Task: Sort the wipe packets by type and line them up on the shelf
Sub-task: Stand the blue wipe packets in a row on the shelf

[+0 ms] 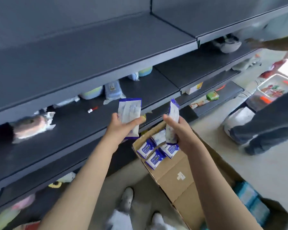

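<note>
My left hand point(119, 127) grips a white-and-blue wipe packet point(130, 110), its back side toward me, just above the front edge of the dark middle shelf point(70, 140). In my right hand point(178, 130) a second white-and-blue wipe packet point(172, 120) stands upright, edge-on. Below both hands a cardboard box point(176, 173) holds several more blue wipe packets point(154, 153). At the back of the middle shelf lie other packets, among them a light-blue pack point(113, 91) and a green-lidded pack point(91, 93).
Another person's hand point(30, 125) holds a packet on the shelf at far left. A second person point(269, 123) stands at right, an arm reaching over the shelves. A small red-and-white object point(92, 109) lies on the shelf. A clear bin point(276, 87) and boxes sit on the floor.
</note>
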{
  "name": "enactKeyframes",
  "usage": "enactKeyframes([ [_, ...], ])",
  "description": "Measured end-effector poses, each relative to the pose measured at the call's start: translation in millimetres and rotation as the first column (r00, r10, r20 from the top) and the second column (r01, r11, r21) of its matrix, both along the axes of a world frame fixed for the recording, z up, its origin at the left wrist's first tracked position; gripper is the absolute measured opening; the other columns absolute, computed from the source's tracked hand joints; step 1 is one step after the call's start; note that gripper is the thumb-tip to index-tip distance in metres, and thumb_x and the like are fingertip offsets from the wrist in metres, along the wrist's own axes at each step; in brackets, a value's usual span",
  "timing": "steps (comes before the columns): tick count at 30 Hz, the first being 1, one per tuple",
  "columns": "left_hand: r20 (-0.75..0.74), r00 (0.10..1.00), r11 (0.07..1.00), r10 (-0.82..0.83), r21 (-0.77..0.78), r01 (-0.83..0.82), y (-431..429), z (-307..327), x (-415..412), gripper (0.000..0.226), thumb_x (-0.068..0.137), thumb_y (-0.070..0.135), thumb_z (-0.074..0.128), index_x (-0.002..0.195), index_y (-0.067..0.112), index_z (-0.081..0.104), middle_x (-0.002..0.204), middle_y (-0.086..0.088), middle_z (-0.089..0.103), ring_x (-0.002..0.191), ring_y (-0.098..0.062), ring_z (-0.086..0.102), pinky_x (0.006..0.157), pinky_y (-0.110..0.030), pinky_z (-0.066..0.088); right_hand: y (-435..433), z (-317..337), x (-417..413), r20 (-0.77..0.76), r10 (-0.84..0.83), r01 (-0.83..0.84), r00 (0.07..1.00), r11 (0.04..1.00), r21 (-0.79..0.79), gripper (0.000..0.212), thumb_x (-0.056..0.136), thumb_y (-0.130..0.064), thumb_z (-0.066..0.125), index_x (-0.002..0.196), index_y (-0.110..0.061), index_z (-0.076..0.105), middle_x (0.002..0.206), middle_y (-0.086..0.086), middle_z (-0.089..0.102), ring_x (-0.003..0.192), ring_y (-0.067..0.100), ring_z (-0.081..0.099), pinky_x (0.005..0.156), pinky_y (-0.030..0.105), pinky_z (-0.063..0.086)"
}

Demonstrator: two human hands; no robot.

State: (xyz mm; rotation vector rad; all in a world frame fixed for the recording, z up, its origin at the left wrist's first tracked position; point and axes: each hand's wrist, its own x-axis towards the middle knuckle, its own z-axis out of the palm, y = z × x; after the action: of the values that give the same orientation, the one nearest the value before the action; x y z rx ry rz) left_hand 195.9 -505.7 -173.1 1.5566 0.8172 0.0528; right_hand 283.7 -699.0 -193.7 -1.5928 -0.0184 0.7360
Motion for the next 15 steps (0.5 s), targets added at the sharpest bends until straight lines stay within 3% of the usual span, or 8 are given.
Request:
enactKeyframes([
  [3, 0.029, 0.995, 0.994, 0.100, 0.038, -0.101, 1.6, 24.2, -28.1, 0.075, 0.070, 0.043, 0.084, 0.127, 0.024, 0.040, 0.116, 0.008, 0.058, 0.098, -0.008, 0.058, 0.064, -0.025, 0.043, 8.3, 27.4, -11.4, 0.023, 0.068, -0.069, 0.997, 0.997, 0.027, 0.075, 0.070, -0.057, 0.079, 0.126, -0.021, 0.046, 0.093, 0.000, 0.059, 0.084, 0.018, 0.057, 0.071, 0.036, 0.047],
  [4, 0.035, 0.990, 0.989, 0.138, 0.051, -0.140, 4.3, 30.6, -37.8, 0.078, 0.070, 0.044, 0.084, 0.130, 0.026, 0.038, 0.117, 0.008, 0.057, 0.100, -0.010, 0.058, 0.066, -0.027, 0.045, 11.1, 34.1, -16.3, 0.009, 0.087, -0.088, 0.996, 0.995, 0.052, 0.067, 0.074, -0.055, 0.078, 0.125, -0.024, 0.049, 0.085, 0.003, 0.061, 0.077, 0.019, 0.059, 0.070, 0.041, 0.048],
  [6, 0.059, 0.970, 0.970, 0.234, 0.057, -0.237, 10.8, 45.4, -58.8, 0.078, 0.071, 0.046, 0.082, 0.131, 0.030, 0.034, 0.115, 0.010, 0.056, 0.100, -0.013, 0.059, 0.071, -0.032, 0.050, 21.8, 46.7, -28.2, 0.001, 0.153, -0.152, 0.988, 0.981, 0.119, 0.043, 0.082, -0.055, 0.072, 0.108, -0.022, 0.062, 0.075, 0.027, 0.057, 0.069, 0.035, 0.061, 0.080, 0.056, 0.047],
  [7, 0.078, 0.955, 0.956, 0.285, 0.048, -0.289, 16.3, 52.6, -69.7, 0.075, 0.073, 0.046, 0.081, 0.129, 0.031, 0.034, 0.113, 0.010, 0.056, 0.097, -0.013, 0.060, 0.071, -0.033, 0.052, 28.4, 55.2, -34.6, 0.012, 0.185, -0.185, 0.983, 0.974, 0.132, 0.048, 0.086, -0.055, 0.066, 0.106, -0.011, 0.061, 0.085, 0.035, 0.053, 0.079, 0.038, 0.064, 0.088, 0.052, 0.048],
  [8, 0.093, 0.940, 0.943, 0.327, 0.024, -0.331, 22.4, 60.4, -79.7, 0.070, 0.075, 0.046, 0.079, 0.128, 0.031, 0.036, 0.111, 0.010, 0.057, 0.093, -0.013, 0.062, 0.069, -0.033, 0.053, 34.8, 63.0, -40.1, -0.003, 0.215, -0.212, 0.977, 0.965, 0.156, 0.060, 0.087, -0.056, 0.061, 0.110, -0.001, 0.057, 0.098, 0.033, 0.050, 0.087, 0.029, 0.066, 0.086, 0.040, 0.050],
  [10, 0.108, 0.917, 0.923, 0.385, -0.065, -0.380, 37.5, 76.1, -97.7, 0.056, 0.082, 0.047, 0.072, 0.126, 0.026, 0.045, 0.103, 0.004, 0.060, 0.080, -0.013, 0.062, 0.068, -0.032, 0.053, 57.1, 75.7, -48.9, -0.064, 0.260, -0.237, 0.964, 0.939, 0.251, 0.072, 0.083, -0.061, 0.057, 0.132, -0.008, 0.053, 0.115, 0.018, 0.055, 0.096, 0.019, 0.065, 0.079, 0.028, 0.051],
  [12, 0.095, 0.890, 0.890, 0.446, -0.149, -0.431, 56.7, 93.4, -117.3, 0.039, 0.091, 0.045, 0.061, 0.119, 0.020, 0.054, 0.095, -0.001, 0.060, 0.071, -0.015, 0.059, 0.074, -0.033, 0.053, 83.9, 90.1, -59.0, -0.087, 0.282, -0.239, 0.956, 0.913, 0.330, 0.069, 0.091, -0.059, 0.049, 0.140, -0.011, 0.049, 0.118, 0.012, 0.060, 0.099, 0.024, 0.066, 0.084, 0.034, 0.053],
  [15, 0.160, 0.858, 0.849, 0.488, -0.316, -0.424, 97.0, 111.3, -156.5, 0.041, 0.097, 0.044, 0.049, 0.127, 0.017, 0.054, 0.113, -0.005, 0.065, 0.085, -0.021, 0.062, 0.076, -0.034, 0.050, 132.6, 105.9, -78.8, -0.096, 0.327, -0.266, 0.940, 0.880, 0.393, 0.065, 0.100, -0.055, 0.038, 0.140, -0.006, 0.051, 0.120, 0.018, 0.066, 0.103, 0.030, 0.067, 0.089, 0.041, 0.051],
])
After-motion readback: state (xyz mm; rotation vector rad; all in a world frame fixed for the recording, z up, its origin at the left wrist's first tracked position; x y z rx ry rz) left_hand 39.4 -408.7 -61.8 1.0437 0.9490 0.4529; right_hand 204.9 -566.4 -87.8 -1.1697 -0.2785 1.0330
